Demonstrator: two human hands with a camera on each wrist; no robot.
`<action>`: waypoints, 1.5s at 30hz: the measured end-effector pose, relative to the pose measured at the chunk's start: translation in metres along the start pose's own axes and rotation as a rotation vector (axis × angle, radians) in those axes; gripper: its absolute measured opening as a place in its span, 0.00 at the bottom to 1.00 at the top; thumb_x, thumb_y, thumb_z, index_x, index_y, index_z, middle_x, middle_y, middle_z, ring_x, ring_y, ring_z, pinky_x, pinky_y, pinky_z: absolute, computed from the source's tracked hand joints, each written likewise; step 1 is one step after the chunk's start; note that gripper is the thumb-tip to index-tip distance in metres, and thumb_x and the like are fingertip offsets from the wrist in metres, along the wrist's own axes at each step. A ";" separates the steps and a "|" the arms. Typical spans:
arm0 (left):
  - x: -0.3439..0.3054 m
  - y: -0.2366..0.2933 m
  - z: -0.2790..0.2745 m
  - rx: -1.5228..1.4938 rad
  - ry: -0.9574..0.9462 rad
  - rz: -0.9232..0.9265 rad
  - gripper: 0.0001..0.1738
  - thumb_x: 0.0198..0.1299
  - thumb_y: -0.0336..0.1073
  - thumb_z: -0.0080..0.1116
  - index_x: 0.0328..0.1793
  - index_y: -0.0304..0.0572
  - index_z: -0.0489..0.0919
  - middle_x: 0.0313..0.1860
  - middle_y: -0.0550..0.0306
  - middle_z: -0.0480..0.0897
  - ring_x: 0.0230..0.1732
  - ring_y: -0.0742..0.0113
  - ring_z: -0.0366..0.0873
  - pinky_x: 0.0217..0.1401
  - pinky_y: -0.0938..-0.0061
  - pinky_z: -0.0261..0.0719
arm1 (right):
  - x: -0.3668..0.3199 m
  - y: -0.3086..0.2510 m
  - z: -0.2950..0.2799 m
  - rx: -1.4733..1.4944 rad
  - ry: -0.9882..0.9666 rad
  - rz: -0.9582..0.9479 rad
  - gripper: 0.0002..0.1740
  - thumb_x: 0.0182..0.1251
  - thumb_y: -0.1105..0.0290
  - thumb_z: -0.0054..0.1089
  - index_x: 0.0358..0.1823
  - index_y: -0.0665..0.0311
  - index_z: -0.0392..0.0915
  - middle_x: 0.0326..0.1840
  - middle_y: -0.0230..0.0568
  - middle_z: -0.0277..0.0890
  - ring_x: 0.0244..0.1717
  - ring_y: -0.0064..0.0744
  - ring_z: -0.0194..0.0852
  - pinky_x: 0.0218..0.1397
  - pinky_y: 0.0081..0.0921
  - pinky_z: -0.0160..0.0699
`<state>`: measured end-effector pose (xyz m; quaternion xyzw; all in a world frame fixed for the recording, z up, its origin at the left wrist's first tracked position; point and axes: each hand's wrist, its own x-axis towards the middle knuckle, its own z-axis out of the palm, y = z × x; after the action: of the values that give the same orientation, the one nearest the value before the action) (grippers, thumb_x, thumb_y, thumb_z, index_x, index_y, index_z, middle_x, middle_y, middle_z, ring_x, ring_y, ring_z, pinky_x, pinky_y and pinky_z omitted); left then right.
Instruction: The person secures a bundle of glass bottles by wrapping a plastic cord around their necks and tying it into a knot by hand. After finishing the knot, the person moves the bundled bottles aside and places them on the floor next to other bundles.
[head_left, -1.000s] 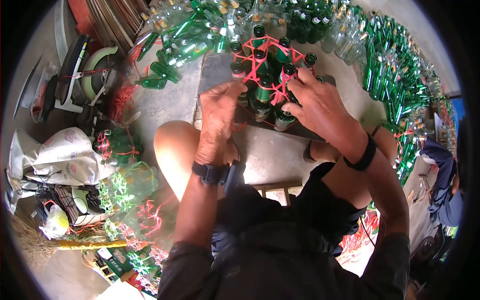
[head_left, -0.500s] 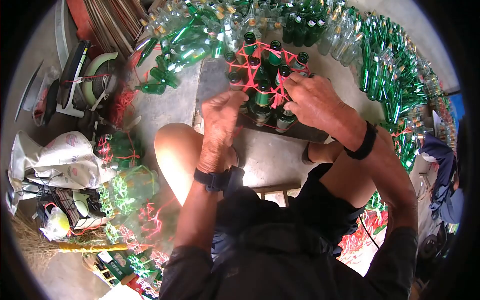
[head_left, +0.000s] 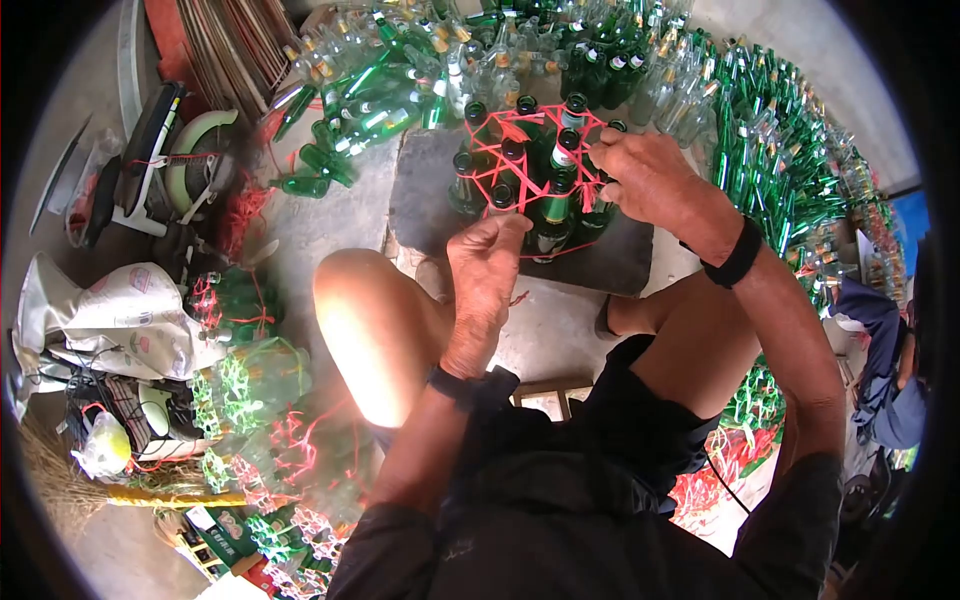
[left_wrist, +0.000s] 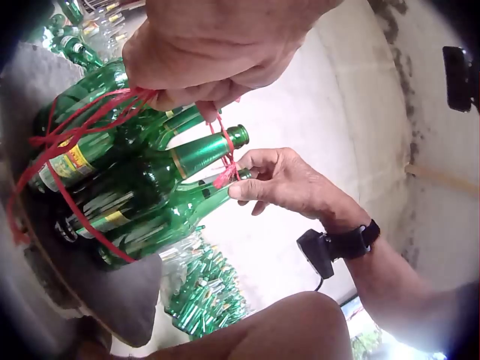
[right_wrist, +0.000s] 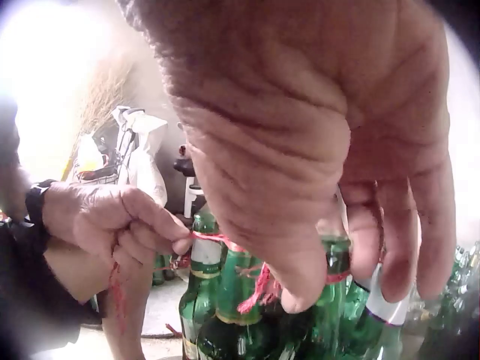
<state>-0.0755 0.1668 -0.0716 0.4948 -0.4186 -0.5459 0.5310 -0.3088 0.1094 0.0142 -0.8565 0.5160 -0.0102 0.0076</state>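
Several green glass bottles (head_left: 553, 210) stand upright in a cluster on a dark slab (head_left: 620, 250), their necks laced together with red plastic string (head_left: 520, 190). At the near side of the cluster my left hand (head_left: 485, 265) pinches the string between thumb and forefinger; loose red strands trail from the fist in the left wrist view. My right hand (head_left: 655, 185) is at the right side, thumb and fingers around a bottle neck (right_wrist: 335, 251). A red knot with frayed ends (right_wrist: 259, 289) lies beside that thumb. The right palm hides part of the cluster in the right wrist view.
Many green and clear bottles (head_left: 760, 130) line the back and right. On the left stand a wheeled machine (head_left: 200, 150), a white sack (head_left: 135, 310) and string-bound bottle bundles (head_left: 250, 375). Bare knees (head_left: 370, 310) flank the slab, and another person's dark clothing (head_left: 885, 400) shows far right.
The bottle cluster has turned, its near side swinging rightward. My left hand has moved right and a little nearer to me, to a different bottle. The right hand has shifted slightly right.
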 end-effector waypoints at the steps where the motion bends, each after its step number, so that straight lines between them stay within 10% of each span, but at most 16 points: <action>1: -0.001 0.000 0.000 -0.001 -0.001 0.004 0.08 0.70 0.29 0.65 0.43 0.32 0.92 0.32 0.69 0.85 0.35 0.81 0.74 0.40 0.79 0.72 | -0.002 0.000 -0.001 -0.001 0.004 0.000 0.19 0.54 0.73 0.77 0.46 0.67 0.79 0.49 0.46 0.79 0.50 0.57 0.84 0.53 0.50 0.84; 7: -0.006 0.006 0.004 -0.019 0.026 -0.070 0.09 0.71 0.30 0.65 0.44 0.32 0.92 0.31 0.70 0.83 0.34 0.82 0.72 0.37 0.80 0.69 | -0.024 -0.021 -0.038 0.037 0.091 0.033 0.22 0.58 0.75 0.74 0.54 0.67 0.79 0.49 0.48 0.79 0.53 0.56 0.82 0.55 0.48 0.84; 16: -0.004 0.016 -0.004 0.074 -0.004 -0.080 0.10 0.71 0.31 0.64 0.43 0.32 0.91 0.30 0.69 0.82 0.31 0.82 0.71 0.35 0.80 0.68 | -0.096 -0.043 -0.069 0.031 -0.023 -0.060 0.09 0.60 0.76 0.69 0.40 0.64 0.77 0.40 0.47 0.79 0.44 0.56 0.84 0.44 0.49 0.84; 26: -0.011 0.016 -0.016 0.209 -0.053 0.033 0.12 0.72 0.33 0.63 0.45 0.30 0.91 0.34 0.63 0.87 0.37 0.77 0.78 0.43 0.74 0.78 | -0.057 -0.110 0.035 0.846 0.394 0.009 0.09 0.77 0.70 0.58 0.37 0.68 0.76 0.32 0.56 0.79 0.40 0.62 0.82 0.43 0.54 0.79; 34: -0.035 0.019 -0.018 0.376 0.015 -0.001 0.13 0.74 0.35 0.60 0.48 0.35 0.92 0.35 0.56 0.90 0.35 0.76 0.80 0.42 0.73 0.80 | -0.018 -0.115 0.052 1.264 0.207 0.318 0.16 0.79 0.63 0.62 0.39 0.72 0.81 0.22 0.34 0.73 0.25 0.19 0.70 0.27 0.31 0.70; 45: -0.047 0.018 -0.025 0.320 -0.100 -0.042 0.10 0.73 0.34 0.63 0.50 0.35 0.90 0.28 0.53 0.86 0.33 0.72 0.81 0.39 0.72 0.79 | 0.001 -0.118 0.088 1.088 0.427 0.264 0.13 0.75 0.73 0.63 0.30 0.72 0.76 0.22 0.32 0.66 0.23 0.19 0.59 0.27 0.30 0.63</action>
<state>-0.0504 0.2140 -0.0537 0.5541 -0.5157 -0.5071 0.4122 -0.2018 0.1639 -0.0711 -0.6372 0.5290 -0.4437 0.3424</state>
